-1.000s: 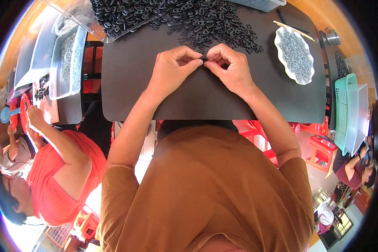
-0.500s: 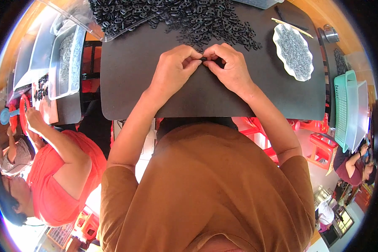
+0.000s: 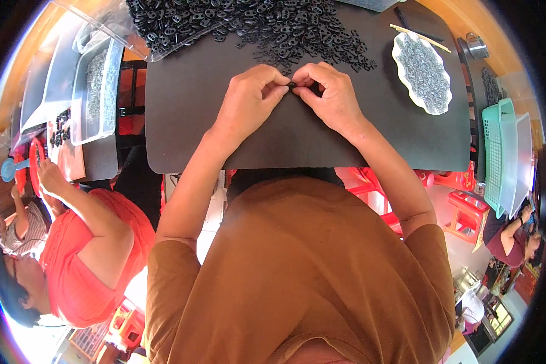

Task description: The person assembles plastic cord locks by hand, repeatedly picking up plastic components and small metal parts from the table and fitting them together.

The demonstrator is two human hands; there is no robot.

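Both your hands are over the desk (image 3: 200, 121), fingertips meeting near the front edge of the loose black pcs. L hand (image 3: 252, 100): thumb & index pinched on a small black pc (image 3: 292, 85). R hand (image 3: 329, 97): thumb & index pinched on same pc from opp. side. Pc mostly hidden by your fingers; exact shape can't be told. Pile of black pcs (image 3: 297, 30) lies beyond your hands, approx. center, spilling toward you; many w/ two holes. To your R, well apart from R hand: white scalloped dish (image 3: 398, 68) w/ small silvery-gray pcs (image 3: 423, 74); pale sticks (image 3: 420, 37) just beyond it, nr. a dark rod (image 3: 415, 29).
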